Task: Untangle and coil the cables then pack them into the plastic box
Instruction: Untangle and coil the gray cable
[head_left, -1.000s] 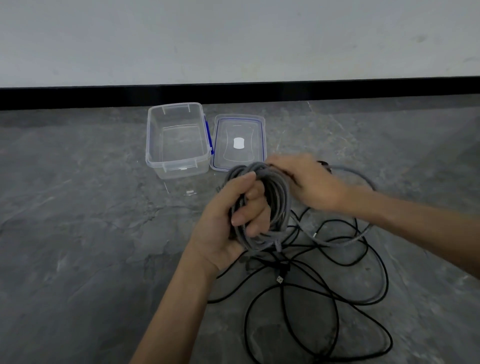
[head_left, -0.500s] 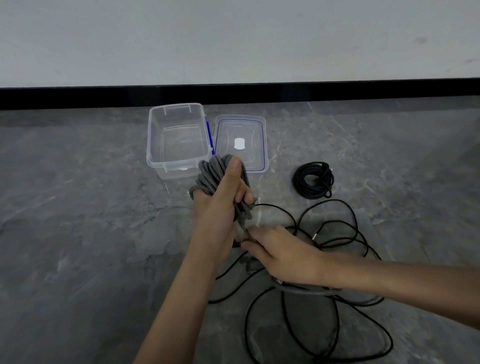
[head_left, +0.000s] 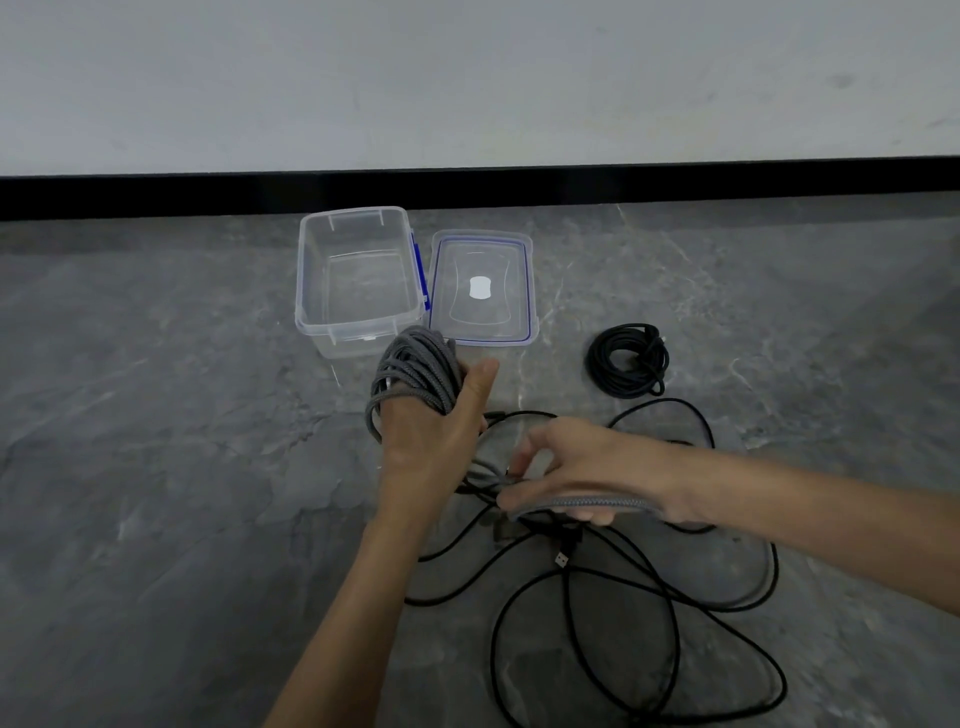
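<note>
Head view: a black cable tangle (head_left: 567, 582) sprawls at 5 o'clock, and the plastic box (head_left: 358, 338) sits at 11 o'clock with its lid (head_left: 480, 312) alongside. At centre, the left hand (head_left: 431, 441) holds the gray cable coil (head_left: 415, 371) looped round its fingers while the right hand (head_left: 587, 467) pinches the coil's tail. A coiled black cable (head_left: 602, 364) lies at 2 o'clock.

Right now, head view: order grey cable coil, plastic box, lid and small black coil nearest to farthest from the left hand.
1. Grey cable coil: wrapped round the left hand.
2. Plastic box and lid, just beyond it: too close to call.
3. Small black coil: off to the right.
</note>
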